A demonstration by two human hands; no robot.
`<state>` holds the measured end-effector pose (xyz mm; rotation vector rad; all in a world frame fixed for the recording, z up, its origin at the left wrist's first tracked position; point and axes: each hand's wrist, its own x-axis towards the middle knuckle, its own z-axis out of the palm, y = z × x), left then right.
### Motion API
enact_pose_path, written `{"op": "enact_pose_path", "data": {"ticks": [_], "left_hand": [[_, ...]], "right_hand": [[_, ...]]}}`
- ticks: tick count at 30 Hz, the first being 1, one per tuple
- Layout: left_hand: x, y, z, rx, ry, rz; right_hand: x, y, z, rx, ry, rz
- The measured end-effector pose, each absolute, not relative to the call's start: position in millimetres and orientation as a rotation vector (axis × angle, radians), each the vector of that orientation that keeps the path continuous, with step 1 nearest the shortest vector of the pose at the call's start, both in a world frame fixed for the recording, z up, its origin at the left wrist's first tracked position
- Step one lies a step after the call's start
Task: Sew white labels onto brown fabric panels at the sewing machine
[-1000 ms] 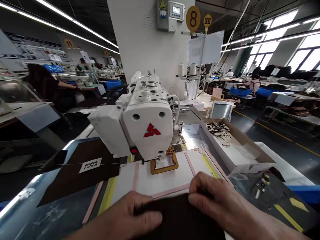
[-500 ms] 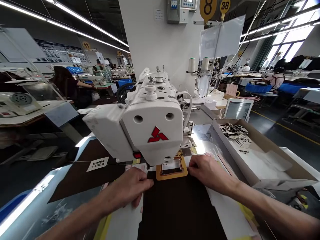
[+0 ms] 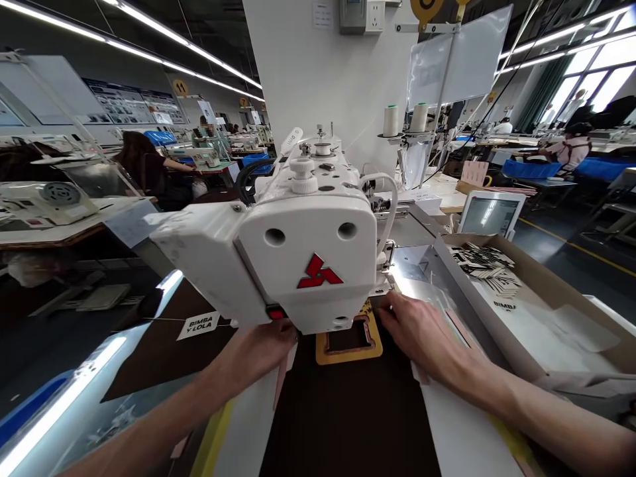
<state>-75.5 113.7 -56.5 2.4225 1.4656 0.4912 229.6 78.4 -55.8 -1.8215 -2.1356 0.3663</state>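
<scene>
A dark brown fabric panel [image 3: 348, 411] lies under the white sewing machine head [image 3: 308, 265]. A yellow clamp frame [image 3: 349, 356] rests on the panel below the head. My left hand [image 3: 261, 348] is at the left edge of the panel, its fingertips partly hidden by the machine head. To the right of the clamp, my right hand [image 3: 420, 331] has bent fingers close together at the panel's edge; what they grip, if anything, is hidden. A white label [image 3: 197, 325] printed "BIMBA Y LOLA" lies on dark fabric further left.
An open cardboard box [image 3: 561, 291] with several printed labels [image 3: 484, 265] stands at the right. Behind it is a small screen [image 3: 491, 213]. Thread cones [image 3: 391, 122] stand behind the machine. A co-worker [image 3: 149, 162] sits far left.
My left hand has moved forward, further behind the machine head. My right hand has shifted slightly forward along the clamp's side. The whole view has tilted down a little.
</scene>
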Motion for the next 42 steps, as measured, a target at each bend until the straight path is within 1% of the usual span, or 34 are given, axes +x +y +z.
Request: {"op": "enact_pose_path", "data": {"ticks": [3, 6, 8, 11, 15, 19, 24, 27, 30, 33, 36, 39, 42], "left_hand": [[-88, 80, -51, 2.436, 1.529, 0.440], [-104, 46, -49, 2.705, 1.224, 0.445], [-109, 36, -53, 2.873, 1.060, 0.382], [-107, 40, -65, 2.946, 1.077, 0.276], [-100, 51, -74, 2.859, 1.219, 0.310], [-97, 49, -72, 2.821, 1.201, 0.363], [-90, 61, -70, 2.772, 1.282, 0.232], [-92, 66, -71, 2.747, 1.354, 0.299], [-98, 60, -73, 2.767, 1.289, 0.369], [-97, 59, -72, 2.791, 1.255, 0.293], [-92, 65, -69, 2.775, 1.317, 0.248], [-93, 66, -69, 2.792, 1.326, 0.318], [-100, 54, -70, 2.843, 1.237, 0.403]], "right_hand": [[239, 41, -56, -1.590, -2.232, 0.156], [248, 6, -63, -1.311, -2.394, 0.101], [251, -3, -69, -1.250, -2.501, 0.141], [255, 8, -77, -1.337, -2.524, 0.181], [260, 33, -80, -1.418, -2.486, 0.184], [258, 46, -81, -1.420, -2.488, 0.160], [256, 60, -76, -1.412, -2.467, 0.062], [260, 54, -76, -1.404, -2.452, 0.036], [262, 40, -82, -1.384, -2.479, 0.026], [259, 34, -88, -1.415, -2.460, -0.012], [255, 34, -87, -1.435, -2.416, -0.057], [253, 26, -83, -1.379, -2.425, -0.079], [254, 12, -82, -1.291, -2.484, -0.054]]}}
